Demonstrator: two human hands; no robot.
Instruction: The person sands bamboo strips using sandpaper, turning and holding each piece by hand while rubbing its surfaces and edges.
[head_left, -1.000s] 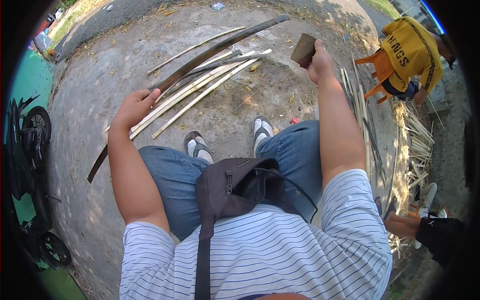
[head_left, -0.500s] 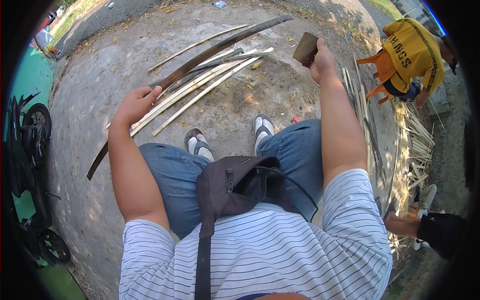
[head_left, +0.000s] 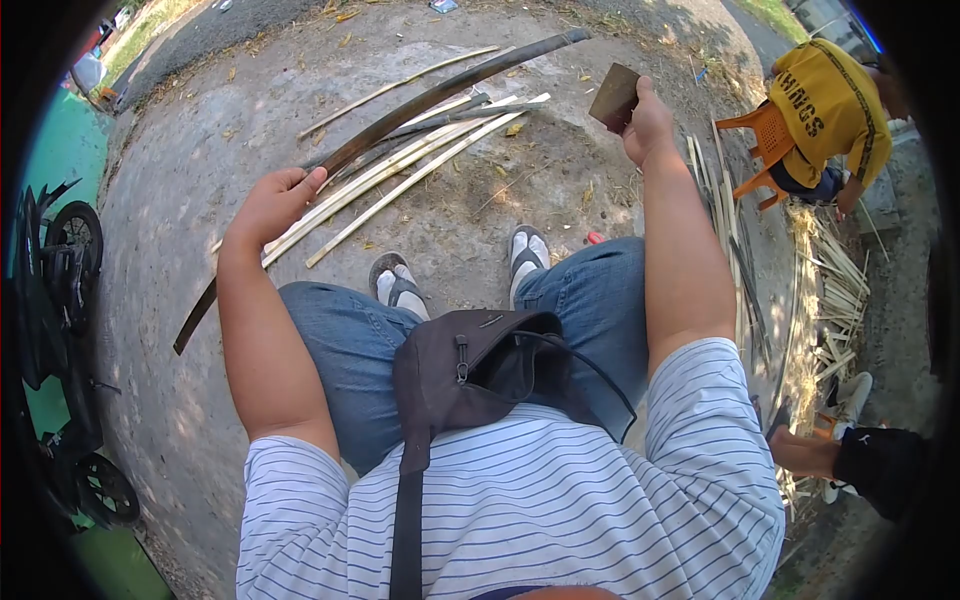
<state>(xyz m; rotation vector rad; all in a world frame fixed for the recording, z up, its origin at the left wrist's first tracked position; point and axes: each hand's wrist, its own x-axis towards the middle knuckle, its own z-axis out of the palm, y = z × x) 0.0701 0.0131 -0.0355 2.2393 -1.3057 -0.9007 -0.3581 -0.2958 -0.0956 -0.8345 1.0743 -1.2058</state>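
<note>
My left hand (head_left: 275, 205) is closed around a long, dark, slightly curved bamboo strip (head_left: 440, 100), which slants from lower left to upper right. In my right hand (head_left: 650, 130) is a cleaver (head_left: 613, 97) with a broad, rectangular brownish blade; its handle is hidden by the fingers. The blade is held up to the right of the strip's far end, apart from it. Beneath the strip, several pale split bamboo strips (head_left: 400, 180) and a few dark ones lie on the ground, beyond my feet.
More strips (head_left: 712, 200) lie to my right, and a pile of short pieces (head_left: 840, 290) is farther right. A person in a yellow shirt (head_left: 825, 110) sits on an orange plastic chair (head_left: 770, 135). Another person's leg (head_left: 805, 453) shows at lower right. A motorcycle (head_left: 75, 250) stands left.
Hardly anything differs. The view has shifted very slightly, and both hands keep their grip on the bamboo strip and the cleaver. The person in yellow has moved a little.
</note>
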